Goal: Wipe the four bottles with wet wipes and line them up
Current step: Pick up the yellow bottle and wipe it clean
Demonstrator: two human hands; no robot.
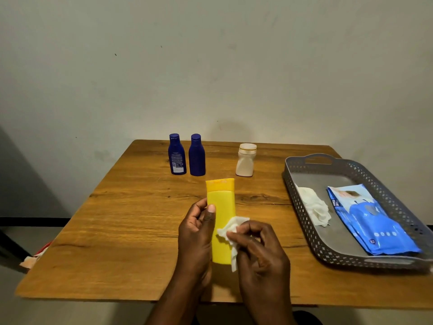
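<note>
My left hand [195,235] grips a yellow bottle [222,207] by its left side, cap end pointing away from me, above the wooden table [121,221]. My right hand [260,249] pinches a crumpled white wet wipe [230,227] against the bottle's lower right side. At the back of the table two dark blue bottles [177,154] [197,155] stand upright side by side. A white bottle [245,159] stands upright to their right, apart from them.
A grey perforated tray [302,184] sits on the table's right side. It holds a blue pack of wet wipes [370,219] and a used white wipe [314,206]. A plain wall rises behind the table. A cloth [32,259] lies off the table's left edge.
</note>
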